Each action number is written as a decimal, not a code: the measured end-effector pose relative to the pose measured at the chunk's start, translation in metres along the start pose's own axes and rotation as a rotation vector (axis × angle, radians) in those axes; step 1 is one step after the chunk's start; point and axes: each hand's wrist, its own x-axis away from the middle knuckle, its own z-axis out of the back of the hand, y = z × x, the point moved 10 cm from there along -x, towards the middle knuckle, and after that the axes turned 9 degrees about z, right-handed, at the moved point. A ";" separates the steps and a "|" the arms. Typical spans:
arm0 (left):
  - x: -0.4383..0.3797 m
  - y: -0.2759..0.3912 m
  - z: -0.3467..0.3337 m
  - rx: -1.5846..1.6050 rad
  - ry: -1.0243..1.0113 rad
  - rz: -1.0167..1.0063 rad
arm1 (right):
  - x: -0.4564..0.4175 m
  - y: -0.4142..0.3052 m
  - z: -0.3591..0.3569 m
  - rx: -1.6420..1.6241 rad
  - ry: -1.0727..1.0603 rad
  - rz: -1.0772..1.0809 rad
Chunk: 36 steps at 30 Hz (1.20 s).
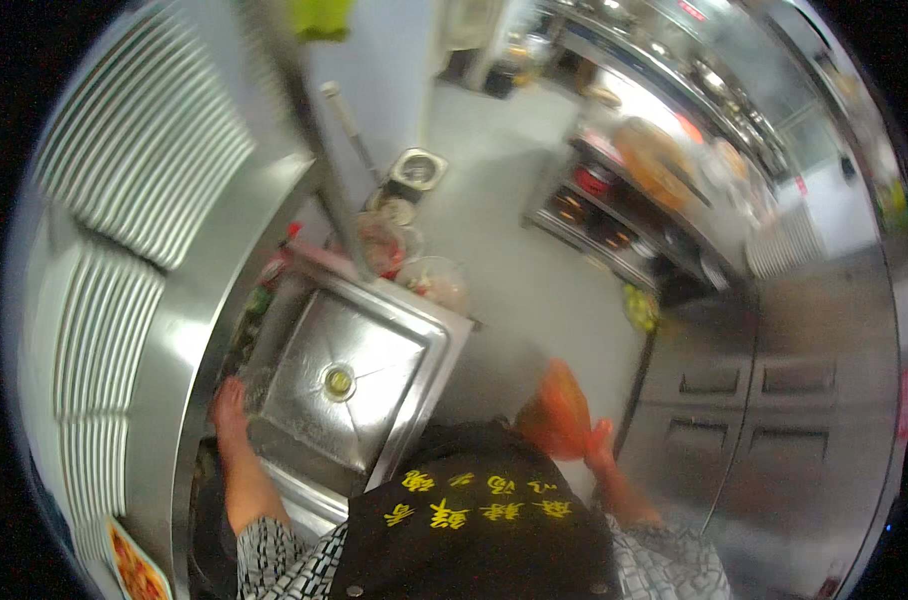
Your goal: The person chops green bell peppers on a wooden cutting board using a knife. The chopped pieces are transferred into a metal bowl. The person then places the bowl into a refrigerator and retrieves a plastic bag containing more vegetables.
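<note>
In front of me stands a stainless steel sink (382,330) with a round drain strainer (340,383) in its bottom. At the sink's left rim is my left hand (230,405), its fingers pointing away from me; whether it touches the rim or holds anything is unclear. My right hand (599,444), to the right of my dark apron (476,551), grips the edge of a blurred orange-red item (562,412), perhaps a plastic bag or basket. That item hangs over the floor between the sink and the steel cabinets.
Stacks of white plates (146,142) line a steel shelf (198,300) on the left. Tubs with red contents (382,244) stand beyond the sink. A steel worktable (611,217) with lower shelves is at the upper right, above steel cabinet doors (791,337). Grey floor (499,187) runs between.
</note>
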 end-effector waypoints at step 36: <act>0.190 -0.043 -0.287 -1.019 0.288 0.081 | -0.053 0.268 0.160 -0.324 0.190 -0.350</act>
